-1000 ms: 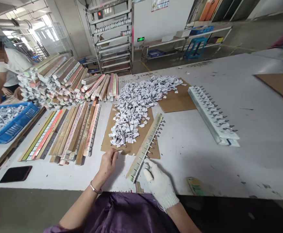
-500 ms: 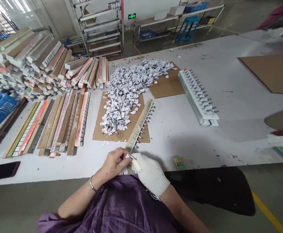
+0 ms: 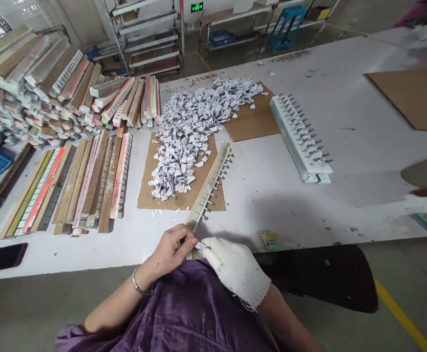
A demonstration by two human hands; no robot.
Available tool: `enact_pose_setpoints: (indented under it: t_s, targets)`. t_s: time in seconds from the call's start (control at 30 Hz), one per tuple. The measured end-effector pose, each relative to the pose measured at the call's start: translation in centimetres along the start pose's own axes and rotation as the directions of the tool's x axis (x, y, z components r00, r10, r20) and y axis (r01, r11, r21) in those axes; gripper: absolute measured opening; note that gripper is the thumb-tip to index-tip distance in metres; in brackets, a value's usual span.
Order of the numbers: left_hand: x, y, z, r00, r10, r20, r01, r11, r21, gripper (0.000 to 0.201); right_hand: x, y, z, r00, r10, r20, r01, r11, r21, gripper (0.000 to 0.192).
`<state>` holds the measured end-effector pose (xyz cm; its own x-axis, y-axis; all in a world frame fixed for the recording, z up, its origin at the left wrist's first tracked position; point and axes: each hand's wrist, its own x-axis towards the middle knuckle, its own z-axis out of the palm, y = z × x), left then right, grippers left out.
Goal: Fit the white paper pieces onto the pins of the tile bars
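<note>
I judge the work only partly done. The long pale slotted wooden strip point(image 3: 209, 188) I am loading carries a row of small pins down its right edge, and one filled white strip point(image 3: 301, 139) lies well to its right. A large heap of small white paper-tagged pieces point(image 3: 195, 129) remains just left of the strip, and many bare wooden strips point(image 3: 85, 183) lie farther left.

My bare left hand point(image 3: 171, 252) pinches a small piece at the strip's near end. My white-gloved right hand point(image 3: 235, 266) meets it there, fingers curled on the same spot.
</note>
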<state>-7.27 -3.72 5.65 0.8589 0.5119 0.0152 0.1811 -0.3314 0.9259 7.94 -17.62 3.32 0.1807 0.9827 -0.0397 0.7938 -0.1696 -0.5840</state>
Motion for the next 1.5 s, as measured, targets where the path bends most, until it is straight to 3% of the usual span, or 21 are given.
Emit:
enact_pose_setpoints:
  t_s: [0.1,0.2,0.27,0.3,0.33,0.4,0.47,0.57,0.63,0.73,0.8,0.87,1.0,1.5]
  targets:
    - [-0.4,-0.5,0.0,0.983,-0.082,0.166,0.117,0.970,-0.214,0.031,-0.2,-0.2,-0.5,0.999,0.016,0.047,-0.023,0.986,0.163,0.023]
    - [-0.7,-1.6,0.5,0.893,-0.094,0.439,0.352,0.755,-0.553,0.038,-0.5,-0.6,-0.9,0.991,-0.014,0.134,-0.041,0.918,0.395,0.022]
    - [-0.8,-1.8,1.2,0.900,-0.114,0.420,0.390,0.641,-0.661,0.044,-0.7,-0.6,-0.9,0.994,-0.015,0.110,-0.038,0.887,0.460,0.026]
    - [-0.8,-1.7,1.6,0.926,-0.156,0.344,0.356,0.661,-0.661,0.044,-0.8,-0.5,-0.8,0.998,0.005,0.065,-0.034,0.896,0.443,0.029]
    - [-0.7,-1.4,2.0,0.950,-0.197,0.241,0.305,0.734,-0.606,0.041,-0.8,-0.4,-0.6,1.000,0.027,0.011,-0.030,0.916,0.401,0.030]
    - [-0.7,-0.7,2.6,0.980,-0.194,0.041,0.197,0.921,-0.337,0.033,-0.7,0.0,-0.1,0.997,0.056,-0.057,-0.037,0.956,0.290,0.033]
    - [-0.6,-0.4,3.1,0.992,-0.124,-0.017,0.123,0.991,-0.051,0.033,-0.3,0.4,0.3,0.997,0.064,-0.031,-0.056,0.977,0.206,0.032]
    - [-0.2,-1.2,3.4,0.995,-0.098,0.021,0.094,0.984,0.150,0.032,0.5,1.1,0.8,0.992,0.042,0.122,-0.054,0.994,0.095,0.027]
    - [0.5,-2.6,3.4,0.993,-0.112,-0.042,0.119,0.946,0.300,0.028,1.4,1.8,1.1,0.980,0.080,0.181,-0.076,0.997,-0.028,0.028]
    - [1.9,-4.6,3.1,0.986,-0.027,-0.166,0.118,0.811,0.573,0.034,3.0,2.8,1.8,0.966,0.218,0.137,-0.181,0.952,-0.246,0.030]
    - [2.6,-5.7,2.9,0.993,0.023,-0.117,0.061,0.743,0.667,0.059,4.0,3.1,2.6,0.962,0.253,0.104,-0.208,0.924,-0.321,0.027]
    - [3.0,-6.4,2.6,0.999,-0.013,-0.049,0.043,0.741,0.670,0.067,4.8,3.0,3.2,0.963,0.252,0.091,-0.208,0.917,-0.340,0.026]
    - [3.1,-7.2,1.8,0.994,-0.102,-0.035,0.102,0.786,0.610,0.050,5.6,2.0,3.8,0.965,0.250,0.074,-0.206,0.905,-0.373,0.026]
    - [2.8,-8.8,1.8,1.000,-0.020,-0.004,0.019,0.837,0.546,0.056,7.0,2.3,3.1,0.971,0.147,0.187,-0.071,0.931,-0.359,0.028]
